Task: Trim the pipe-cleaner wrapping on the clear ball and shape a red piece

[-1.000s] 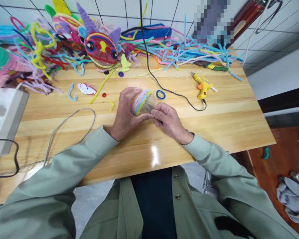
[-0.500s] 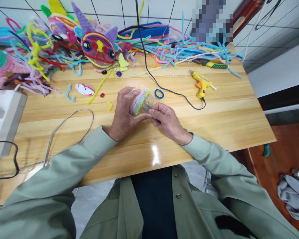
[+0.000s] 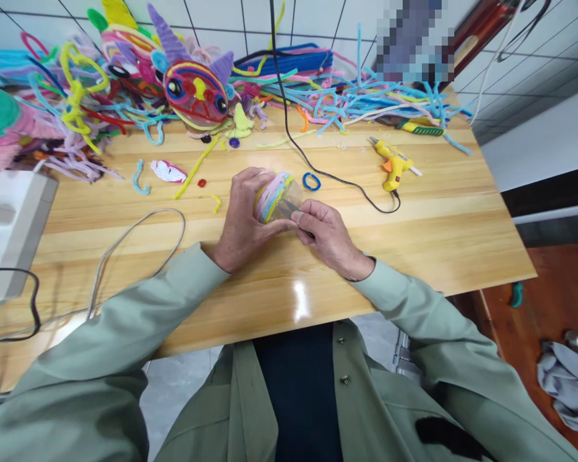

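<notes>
My left hand [image 3: 243, 215] is wrapped round a clear rounded ball [image 3: 275, 194], partly covered with pink, blue and yellow pipe cleaner bands. Its bare clear side faces my right hand [image 3: 328, 234]. Pinched in my right fingers are tweezers [image 3: 287, 208], whose grey pointed prongs lie against or just over the ball's lower right side; I cannot tell whether they touch it. Just beyond the ball lies a blue pipe cleaner ring [image 3: 311, 181]. Left of my hands are a yellow scrap [image 3: 216, 204] and a small red disc [image 3: 201, 183].
A yellow glue gun [image 3: 393, 165] lies right, its black cord crossing the table. A decorated animal head [image 3: 197, 96] and heaps of pipe cleaners [image 3: 356, 102] line the back. A white power strip [image 3: 17, 231] stands left; a yellow-green handled tool [image 3: 420, 127] lies far right.
The view has shifted slightly, so everything on the table appears a little further right. My hands keep the same hold on the ball and tweezers, with hardly any movement.
</notes>
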The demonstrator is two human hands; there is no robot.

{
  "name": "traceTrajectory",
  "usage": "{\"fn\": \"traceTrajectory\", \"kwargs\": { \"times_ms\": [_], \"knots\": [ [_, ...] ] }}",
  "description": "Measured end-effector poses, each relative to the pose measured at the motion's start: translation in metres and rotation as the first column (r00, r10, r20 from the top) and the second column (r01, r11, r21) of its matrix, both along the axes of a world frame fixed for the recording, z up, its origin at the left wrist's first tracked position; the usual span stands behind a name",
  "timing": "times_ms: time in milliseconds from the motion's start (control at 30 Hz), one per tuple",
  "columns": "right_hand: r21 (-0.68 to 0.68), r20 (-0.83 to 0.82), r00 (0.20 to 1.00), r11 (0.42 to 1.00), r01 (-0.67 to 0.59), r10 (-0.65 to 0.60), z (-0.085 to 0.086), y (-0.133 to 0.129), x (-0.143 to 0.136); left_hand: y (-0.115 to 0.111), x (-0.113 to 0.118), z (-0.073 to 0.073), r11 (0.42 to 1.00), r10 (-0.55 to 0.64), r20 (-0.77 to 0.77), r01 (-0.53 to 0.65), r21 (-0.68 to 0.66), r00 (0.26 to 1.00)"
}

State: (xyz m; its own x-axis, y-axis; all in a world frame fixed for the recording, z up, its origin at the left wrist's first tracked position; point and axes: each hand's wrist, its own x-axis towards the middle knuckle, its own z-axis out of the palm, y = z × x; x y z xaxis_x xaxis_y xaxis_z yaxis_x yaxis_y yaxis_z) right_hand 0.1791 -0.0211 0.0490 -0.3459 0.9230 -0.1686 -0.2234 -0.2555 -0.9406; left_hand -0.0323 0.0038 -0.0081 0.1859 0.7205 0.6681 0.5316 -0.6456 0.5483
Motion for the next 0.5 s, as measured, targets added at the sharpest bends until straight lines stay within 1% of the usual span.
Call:
{"fn": "traceTrajectory", "kwargs": {
  "times_ms": [67, 133, 333, 400, 500],
  "knots": [
    [0.008, 0.009, 1.0, 1.0, -0.002, 0.002, 0.0004, 0.0003, 0.0016, 0.0005, -0.0004, -0.0005, 0.999, 0.015, -0.01, -0.014, 0.032, 1.0],
    [0.017, 0.011, 1.0, 1.0, -0.001, 0.001, -0.0002, 0.0005, 0.0023, 0.0007, -0.0009, -0.0003, 0.999, 0.009, -0.007, -0.008, 0.037, 1.0],
    [0.016, 0.013, 0.999, 0.999, 0.03, -0.03, -0.0017, -0.0012, 0.0003, -0.0033, -0.0048, 0.0021, 0.996, -0.01, -0.074, 0.004, -0.09, 0.997],
    [0.001, 0.001, 0.999, 0.999, 0.042, -0.042, -0.0012, -0.0027, -0.0013, -0.0045, -0.0057, 0.0018, 0.995, -0.015, -0.088, 0.006, -0.101, 0.996],
    [-0.024, -0.007, 0.998, 0.998, 0.063, -0.064, -0.0003, -0.005, -0.0039, -0.0047, -0.0055, 0.001, 0.997, -0.009, -0.074, 0.003, -0.08, 0.997]
  ]
}}
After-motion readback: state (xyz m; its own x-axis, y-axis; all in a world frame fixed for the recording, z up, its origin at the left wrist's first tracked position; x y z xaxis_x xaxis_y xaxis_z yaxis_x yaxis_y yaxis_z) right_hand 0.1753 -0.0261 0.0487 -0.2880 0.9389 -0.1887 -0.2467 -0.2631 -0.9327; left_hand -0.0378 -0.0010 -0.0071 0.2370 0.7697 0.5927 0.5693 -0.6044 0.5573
